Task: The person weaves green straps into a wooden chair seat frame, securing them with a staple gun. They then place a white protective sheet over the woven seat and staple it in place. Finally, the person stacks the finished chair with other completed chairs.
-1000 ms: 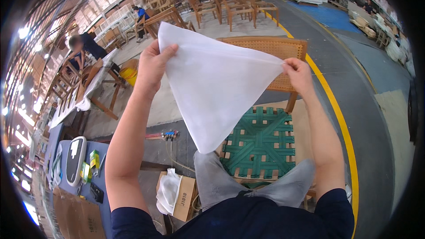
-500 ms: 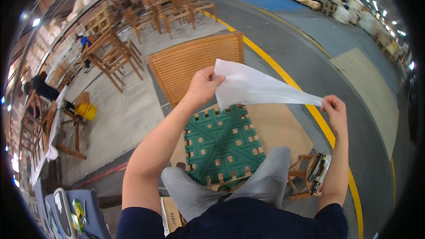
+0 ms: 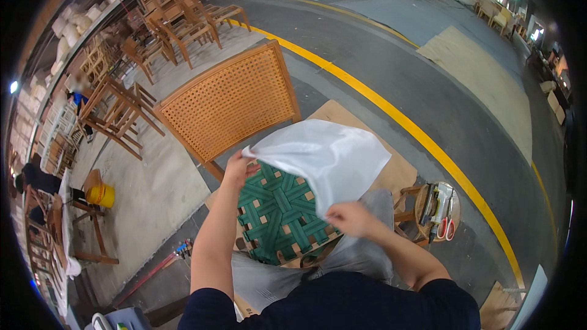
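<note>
A thin white cloth (image 3: 342,159) spreads out between my hands, over the right part of a seat woven from green webbing (image 3: 281,211). My left hand (image 3: 237,168) pinches one corner of the cloth near the seat's far left side. At the seat's right side, close to my knee, my right hand (image 3: 351,218) grips another edge. The cloth billows away to the right and hides part of the webbing. Behind the seat rises a wooden chair back (image 3: 232,101) with a woven cane panel.
On my right a small wooden stool (image 3: 422,211) carries red-handled scissors (image 3: 450,223) and a dark tool. Brown cardboard (image 3: 403,174) lies beneath the chair. Wooden chairs (image 3: 177,27) stand at far left, a yellow bucket (image 3: 101,195) nearer. A yellow line (image 3: 391,110) crosses the floor.
Both hands have come down with the cloth toward the seat. My right hand has moved inward and nearer to me. The stretched cloth has spread out wide.
</note>
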A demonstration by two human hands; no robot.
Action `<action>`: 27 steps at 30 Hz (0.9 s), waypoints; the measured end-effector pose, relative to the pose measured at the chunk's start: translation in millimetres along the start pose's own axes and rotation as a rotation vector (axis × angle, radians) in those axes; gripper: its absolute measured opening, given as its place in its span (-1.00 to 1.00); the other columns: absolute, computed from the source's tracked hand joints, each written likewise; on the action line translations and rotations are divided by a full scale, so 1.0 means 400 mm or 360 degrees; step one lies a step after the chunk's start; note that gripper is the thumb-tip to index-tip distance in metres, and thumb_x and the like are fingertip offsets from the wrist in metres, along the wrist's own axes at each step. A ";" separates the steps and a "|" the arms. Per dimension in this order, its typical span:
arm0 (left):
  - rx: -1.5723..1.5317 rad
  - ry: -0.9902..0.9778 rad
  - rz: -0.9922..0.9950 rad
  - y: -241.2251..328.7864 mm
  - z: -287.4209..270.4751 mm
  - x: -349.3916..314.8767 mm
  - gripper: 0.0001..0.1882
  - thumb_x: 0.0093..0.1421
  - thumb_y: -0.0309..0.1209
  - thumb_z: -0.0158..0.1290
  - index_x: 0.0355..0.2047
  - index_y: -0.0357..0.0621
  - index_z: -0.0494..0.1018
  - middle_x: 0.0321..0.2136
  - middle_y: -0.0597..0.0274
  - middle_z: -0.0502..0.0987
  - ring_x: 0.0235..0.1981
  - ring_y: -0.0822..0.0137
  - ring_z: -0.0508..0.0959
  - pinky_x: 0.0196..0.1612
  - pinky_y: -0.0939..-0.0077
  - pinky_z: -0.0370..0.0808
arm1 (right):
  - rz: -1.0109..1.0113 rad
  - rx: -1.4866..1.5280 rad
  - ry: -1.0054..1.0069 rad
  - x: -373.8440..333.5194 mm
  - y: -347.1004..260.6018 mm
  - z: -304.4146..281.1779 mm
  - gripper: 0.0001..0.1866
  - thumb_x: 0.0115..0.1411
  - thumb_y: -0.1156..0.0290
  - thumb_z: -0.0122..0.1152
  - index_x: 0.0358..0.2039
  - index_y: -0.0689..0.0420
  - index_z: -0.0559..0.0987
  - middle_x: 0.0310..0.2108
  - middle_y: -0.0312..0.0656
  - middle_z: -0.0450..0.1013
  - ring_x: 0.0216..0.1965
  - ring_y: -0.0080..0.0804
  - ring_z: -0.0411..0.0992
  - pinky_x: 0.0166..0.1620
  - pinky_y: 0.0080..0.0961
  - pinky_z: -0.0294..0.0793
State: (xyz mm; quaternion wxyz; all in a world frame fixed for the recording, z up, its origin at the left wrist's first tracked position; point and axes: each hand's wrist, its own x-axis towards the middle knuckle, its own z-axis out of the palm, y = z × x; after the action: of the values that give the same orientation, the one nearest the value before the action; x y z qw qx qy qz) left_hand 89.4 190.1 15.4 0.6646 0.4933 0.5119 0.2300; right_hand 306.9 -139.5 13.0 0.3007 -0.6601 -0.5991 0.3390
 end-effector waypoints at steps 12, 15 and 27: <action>-0.0634 0.0552 -0.0289 -0.282 -0.279 -0.048 -0.57 0.45 -0.52 -0.24 0.24 0.10 0.39 0.03 0.08 0.53 -0.13 0.07 0.60 -0.07 -0.02 0.64 | -0.0242 0.0018 -0.0973 0.169 -0.147 0.512 -0.63 0.28 0.24 0.38 0.07 0.06 0.65 -0.12 -0.08 0.66 -0.03 0.00 0.60 -0.02 -0.09 0.56; -0.0768 0.0873 -0.0173 -0.333 -0.325 -0.096 -0.46 0.51 -0.37 -0.17 0.47 0.19 0.21 0.16 0.18 0.54 -0.07 0.12 0.61 -0.08 0.06 0.62 | -0.0129 0.0309 -0.0785 0.196 -0.114 0.500 -0.46 0.27 0.16 0.44 0.22 0.03 0.60 0.07 -0.09 0.62 0.02 -0.06 0.59 0.08 -0.15 0.56; -0.0267 0.0803 -0.0402 -0.580 -0.165 -0.255 -0.30 0.46 -0.08 0.12 0.40 -0.31 0.28 0.29 0.00 0.48 0.27 0.15 0.48 0.31 0.22 0.39 | 0.1420 0.0941 0.0194 0.290 0.394 0.131 -0.02 0.35 -0.20 0.26 0.48 0.32 0.24 0.49 0.08 0.20 0.43 -0.08 0.27 0.42 -0.20 0.24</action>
State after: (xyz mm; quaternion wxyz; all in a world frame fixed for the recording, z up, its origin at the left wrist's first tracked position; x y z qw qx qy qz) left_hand -54.6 40.6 -144.6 0.5783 0.2963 0.6974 0.3024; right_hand 363.3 -40.7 -154.6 0.3347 -0.7562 -0.1209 0.5491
